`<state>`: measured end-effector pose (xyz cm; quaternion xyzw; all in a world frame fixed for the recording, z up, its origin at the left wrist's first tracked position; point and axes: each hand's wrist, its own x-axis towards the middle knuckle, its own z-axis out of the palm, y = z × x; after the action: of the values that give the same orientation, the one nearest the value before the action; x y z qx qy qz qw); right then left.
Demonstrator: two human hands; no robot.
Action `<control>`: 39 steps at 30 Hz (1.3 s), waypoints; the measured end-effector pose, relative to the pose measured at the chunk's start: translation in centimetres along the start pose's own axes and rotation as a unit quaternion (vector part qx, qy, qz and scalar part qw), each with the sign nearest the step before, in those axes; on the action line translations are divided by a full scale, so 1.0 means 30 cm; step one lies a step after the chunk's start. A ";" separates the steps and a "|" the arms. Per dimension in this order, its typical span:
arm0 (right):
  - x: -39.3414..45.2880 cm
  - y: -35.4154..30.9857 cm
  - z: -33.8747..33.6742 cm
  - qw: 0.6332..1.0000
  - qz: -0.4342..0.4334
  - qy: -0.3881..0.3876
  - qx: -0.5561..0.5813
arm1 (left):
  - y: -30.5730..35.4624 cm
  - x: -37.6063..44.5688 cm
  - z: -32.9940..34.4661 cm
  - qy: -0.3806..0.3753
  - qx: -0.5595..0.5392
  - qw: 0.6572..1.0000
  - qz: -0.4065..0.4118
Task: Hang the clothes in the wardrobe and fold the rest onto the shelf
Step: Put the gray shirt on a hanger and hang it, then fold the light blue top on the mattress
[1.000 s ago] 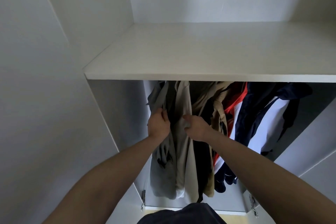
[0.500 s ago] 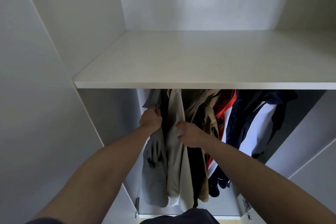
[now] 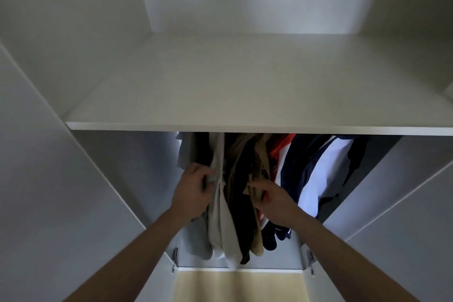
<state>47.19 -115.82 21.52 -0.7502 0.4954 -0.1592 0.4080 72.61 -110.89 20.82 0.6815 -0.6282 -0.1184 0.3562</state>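
Head view. White wardrobe (image 3: 103,179), doors open, seen from in front and slightly below. One white shelf (image 3: 245,95) spans the upper part. Beneath its front edge hangs a row of clothes, packed close:
- pale grey garment (image 3: 186,152), far left
- cream garment (image 3: 219,216)
- black garment (image 3: 239,208)
- tan garment (image 3: 257,167)
- red-and-white garment (image 3: 282,152)
- navy-and-white garment (image 3: 321,174), far right

Left hand (image 3: 193,191): fingers curled round a fold of the cream garment at its left edge. Right hand (image 3: 272,197): fingers pinch the tan garment's edge, with a bit of red fabric showing in the grip. The black garment hangs between the two hands.
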 end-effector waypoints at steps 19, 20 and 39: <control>-1.025 0.160 0.125 0.876 0.305 0.345 0.142 | 0.491 -0.268 0.357 -0.464 -0.062 0.831 0.302; -1.103 0.149 0.159 0.860 0.327 0.363 0.148 | 0.522 -0.315 0.378 -0.484 -0.063 0.813 0.318; -2.694 -0.114 0.908 0.539 0.510 0.636 0.211 | 1.293 -1.854 0.359 -0.622 -0.093 0.511 0.586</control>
<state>29.75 -32.26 20.71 0.0352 0.8758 -0.4593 0.1443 25.95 -60.53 21.79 -0.1266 -0.9308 -0.3345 -0.0757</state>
